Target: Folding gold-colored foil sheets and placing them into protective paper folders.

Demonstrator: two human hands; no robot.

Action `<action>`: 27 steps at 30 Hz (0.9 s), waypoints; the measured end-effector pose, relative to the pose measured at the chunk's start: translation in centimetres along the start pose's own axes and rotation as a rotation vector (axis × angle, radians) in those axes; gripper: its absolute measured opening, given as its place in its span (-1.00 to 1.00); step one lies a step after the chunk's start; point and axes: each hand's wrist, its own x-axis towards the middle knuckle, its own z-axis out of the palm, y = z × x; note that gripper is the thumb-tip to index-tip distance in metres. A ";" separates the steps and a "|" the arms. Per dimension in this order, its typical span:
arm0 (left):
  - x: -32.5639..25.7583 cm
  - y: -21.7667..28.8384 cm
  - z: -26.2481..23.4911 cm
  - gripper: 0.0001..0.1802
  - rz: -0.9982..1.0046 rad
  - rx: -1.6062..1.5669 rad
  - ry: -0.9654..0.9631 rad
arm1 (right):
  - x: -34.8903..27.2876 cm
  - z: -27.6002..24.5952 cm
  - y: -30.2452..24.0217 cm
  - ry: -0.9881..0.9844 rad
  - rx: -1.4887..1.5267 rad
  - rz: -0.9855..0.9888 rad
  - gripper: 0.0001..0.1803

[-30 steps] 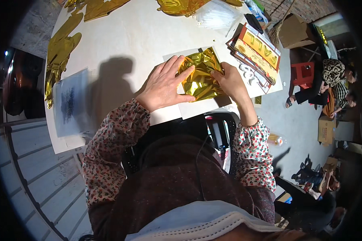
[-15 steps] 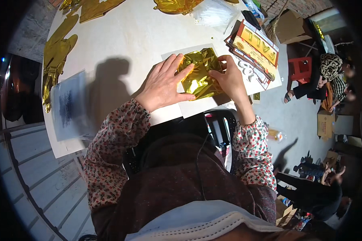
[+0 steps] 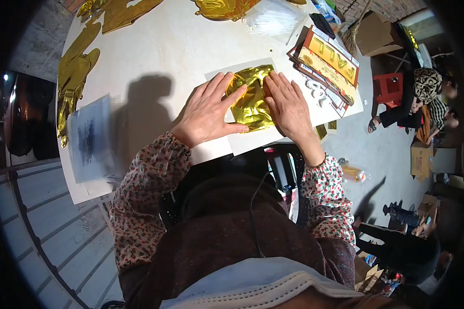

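Note:
A folded gold foil balloon (image 3: 253, 98) lies in front of me on a pale sheet (image 3: 237, 141) at the table's near edge. My left hand (image 3: 207, 110) rests on its left side, thumb and fingers spread. Over its right side lies my right hand (image 3: 290, 109), palm down and fingers stretched out. Both hands press on the foil without gripping it. Parts of the foil's two sides are hidden under the fingers.
Flat gold foil balloons (image 3: 76, 69) lie along the table's left and far edges. Clear plastic bags (image 3: 90, 136) are at left, more bags (image 3: 273, 19) at the back. Printed cards (image 3: 329, 59) are stacked at right. Beyond the table are a red stool (image 3: 387, 88) and several people.
My right hand has let go of the foil's right edge, which it was pinching, and now lies flat on it. That side is folded inward, making the foil narrower. The left hand has barely moved.

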 end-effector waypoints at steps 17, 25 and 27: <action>2.8 2.8 2.1 0.03 0.058 -0.043 0.005 | -0.4 0.1 0.7 -0.099 0.267 0.108 -0.45; 1.6 2.5 1.8 0.00 0.075 0.025 0.033 | 1.5 -0.8 -1.2 -0.009 0.335 0.028 -0.47; 1.5 2.9 1.7 0.01 0.099 -0.065 0.107 | 1.2 -0.1 -1.4 -0.099 0.159 0.001 -0.40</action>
